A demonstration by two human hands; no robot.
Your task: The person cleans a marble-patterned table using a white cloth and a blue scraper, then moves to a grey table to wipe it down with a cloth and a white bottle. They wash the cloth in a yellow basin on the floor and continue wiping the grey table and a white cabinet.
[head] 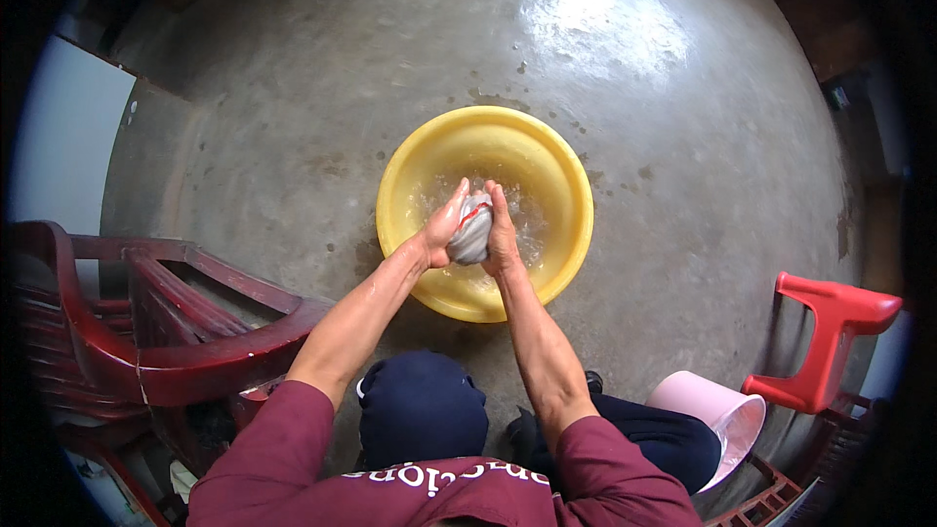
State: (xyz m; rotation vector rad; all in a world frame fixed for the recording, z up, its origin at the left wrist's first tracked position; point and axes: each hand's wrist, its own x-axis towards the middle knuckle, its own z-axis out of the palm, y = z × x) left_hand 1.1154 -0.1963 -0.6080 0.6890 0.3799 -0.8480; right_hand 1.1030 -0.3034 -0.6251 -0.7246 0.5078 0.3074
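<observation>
Between my two palms is a bunched grey cloth (pixel 472 238) with a red stripe, pressed from both sides. My left hand (pixel 441 228) grips its left side, and my right hand (pixel 501 234) its right side, fingers pointing away from me. Both hands are wet and held over a round yellow plastic basin (pixel 575 161) on the floor. Splashing water (pixel 531 234) shows in the basin around and beneath the hands. The underside of the cloth is hidden, so I cannot tell whether it touches the water.
Wet spots mark the grey concrete floor (pixel 293 110) around the basin. A dark red wooden chair (pixel 212 373) stands close on my left. To my right are a pink waste bin (pixel 695 399) with a clear liner, lying tilted, and a red plastic stool (pixel 827 340) on its side.
</observation>
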